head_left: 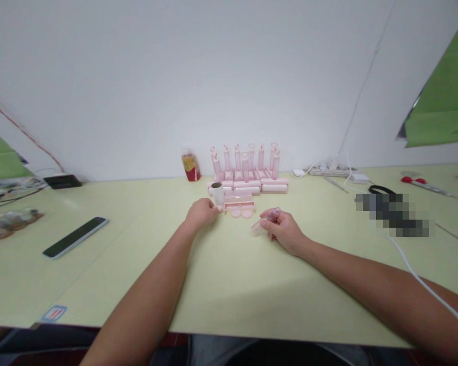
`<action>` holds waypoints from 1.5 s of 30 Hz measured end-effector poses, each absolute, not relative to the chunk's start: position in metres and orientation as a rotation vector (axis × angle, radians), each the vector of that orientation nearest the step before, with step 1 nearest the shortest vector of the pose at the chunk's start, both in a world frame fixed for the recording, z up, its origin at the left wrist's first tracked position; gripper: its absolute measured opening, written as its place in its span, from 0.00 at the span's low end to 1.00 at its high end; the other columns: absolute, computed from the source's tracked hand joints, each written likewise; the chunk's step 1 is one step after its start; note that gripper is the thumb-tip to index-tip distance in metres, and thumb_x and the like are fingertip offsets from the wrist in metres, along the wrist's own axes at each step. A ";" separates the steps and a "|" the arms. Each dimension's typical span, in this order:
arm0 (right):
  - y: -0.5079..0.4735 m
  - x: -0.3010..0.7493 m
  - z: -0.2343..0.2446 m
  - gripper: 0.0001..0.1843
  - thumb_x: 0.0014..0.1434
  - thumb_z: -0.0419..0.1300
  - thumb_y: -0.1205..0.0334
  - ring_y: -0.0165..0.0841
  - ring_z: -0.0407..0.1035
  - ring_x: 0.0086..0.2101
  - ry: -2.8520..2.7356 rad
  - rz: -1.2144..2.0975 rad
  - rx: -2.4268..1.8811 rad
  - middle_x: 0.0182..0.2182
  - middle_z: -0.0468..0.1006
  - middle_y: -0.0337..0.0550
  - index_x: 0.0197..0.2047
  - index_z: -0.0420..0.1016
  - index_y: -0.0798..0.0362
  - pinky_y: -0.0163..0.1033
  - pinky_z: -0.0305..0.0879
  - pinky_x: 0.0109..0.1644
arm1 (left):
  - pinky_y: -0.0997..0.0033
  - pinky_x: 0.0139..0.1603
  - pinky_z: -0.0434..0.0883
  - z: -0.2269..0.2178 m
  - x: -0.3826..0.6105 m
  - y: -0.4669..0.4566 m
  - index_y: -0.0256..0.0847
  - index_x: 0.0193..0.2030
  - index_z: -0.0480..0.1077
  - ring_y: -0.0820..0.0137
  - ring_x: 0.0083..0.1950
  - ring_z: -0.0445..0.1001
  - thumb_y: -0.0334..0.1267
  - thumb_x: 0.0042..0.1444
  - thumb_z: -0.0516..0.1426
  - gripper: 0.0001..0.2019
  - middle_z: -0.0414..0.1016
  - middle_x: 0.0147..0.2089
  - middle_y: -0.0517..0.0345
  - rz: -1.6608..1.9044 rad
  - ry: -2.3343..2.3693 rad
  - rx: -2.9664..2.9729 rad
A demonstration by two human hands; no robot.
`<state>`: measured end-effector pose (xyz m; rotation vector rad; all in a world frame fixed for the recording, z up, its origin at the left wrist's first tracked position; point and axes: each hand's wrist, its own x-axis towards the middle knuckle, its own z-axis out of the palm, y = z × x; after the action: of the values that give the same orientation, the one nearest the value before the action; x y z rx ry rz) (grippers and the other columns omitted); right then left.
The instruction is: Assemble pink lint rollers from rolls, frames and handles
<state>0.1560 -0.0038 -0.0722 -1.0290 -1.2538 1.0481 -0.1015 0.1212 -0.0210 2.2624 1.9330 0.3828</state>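
Note:
My right hand is closed around a translucent pink plastic piece, its near end tilted down above the table. The fingers of my left hand are pinched together at a small pale pink piece, partly hidden by the fingertips. Right behind it stands a white paper roll with a brown core. Beside the roll lies an open pink tray-like case, with two flat pink discs in front of it.
Behind are pink closed cases and several upright pink handles with loops on top. A red and yellow packet stands by the wall. A phone lies at left; a power strip and white cable are at right.

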 end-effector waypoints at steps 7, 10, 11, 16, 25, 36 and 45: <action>-0.003 0.157 -0.075 0.17 0.52 0.67 0.52 0.26 0.60 0.16 -1.262 1.025 -1.021 0.17 0.67 0.30 0.41 0.73 0.54 0.33 0.58 0.19 | 0.71 0.34 0.62 -0.013 -0.098 0.119 0.40 0.33 0.74 0.66 0.35 0.73 0.39 0.51 0.56 0.07 0.79 0.36 0.52 0.547 1.906 2.329; -0.002 0.157 -0.076 0.17 0.52 0.66 0.52 0.26 0.59 0.16 -1.265 1.025 -1.025 0.17 0.67 0.30 0.41 0.73 0.54 0.33 0.57 0.19 | 0.71 0.34 0.63 -0.011 -0.097 0.117 0.40 0.32 0.75 0.66 0.34 0.73 0.38 0.51 0.55 0.07 0.79 0.34 0.53 0.552 1.857 2.355; -0.002 0.157 -0.076 0.17 0.53 0.66 0.52 0.26 0.59 0.16 -1.267 1.024 -1.027 0.17 0.67 0.30 0.41 0.73 0.53 0.33 0.57 0.19 | 0.72 0.34 0.63 -0.011 -0.096 0.117 0.40 0.32 0.75 0.67 0.34 0.73 0.38 0.51 0.56 0.07 0.78 0.34 0.54 0.543 1.833 2.364; -0.003 0.156 -0.076 0.16 0.54 0.65 0.51 0.27 0.60 0.17 -1.301 1.010 -1.031 0.19 0.67 0.31 0.41 0.72 0.53 0.33 0.57 0.19 | 0.73 0.32 0.62 -0.013 -0.092 0.110 0.39 0.32 0.75 0.68 0.33 0.72 0.38 0.48 0.59 0.06 0.78 0.33 0.55 0.500 1.745 2.397; -0.013 0.156 -0.068 0.16 0.59 0.62 0.50 0.28 0.56 0.24 -1.526 0.704 -0.995 0.22 0.61 0.33 0.27 0.64 0.51 0.35 0.54 0.29 | 0.71 0.34 0.61 0.026 -0.059 0.060 0.38 0.38 0.73 0.70 0.32 0.67 0.51 0.63 0.51 0.19 0.71 0.31 0.56 0.937 1.407 2.516; -0.025 0.148 -0.067 0.13 0.62 0.60 0.51 0.29 0.58 0.26 -1.712 0.778 -0.951 0.26 0.65 0.34 0.42 0.69 0.52 0.35 0.56 0.31 | 0.77 0.26 0.57 0.030 -0.040 0.030 0.37 0.36 0.71 0.76 0.26 0.60 0.47 0.55 0.60 0.13 0.62 0.25 0.64 1.011 0.870 2.232; -0.020 0.148 -0.070 0.12 0.63 0.57 0.53 0.29 0.62 0.26 -1.709 0.886 -1.020 0.26 0.66 0.34 0.44 0.71 0.52 0.36 0.59 0.32 | 0.75 0.30 0.59 0.012 -0.117 0.116 0.39 0.35 0.72 0.75 0.26 0.63 0.48 0.51 0.61 0.13 0.65 0.24 0.65 1.517 1.559 2.102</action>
<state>0.1478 -0.0200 -0.0698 -1.0201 -1.7088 0.8856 -0.1173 0.1161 0.0119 2.1015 1.5589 1.5166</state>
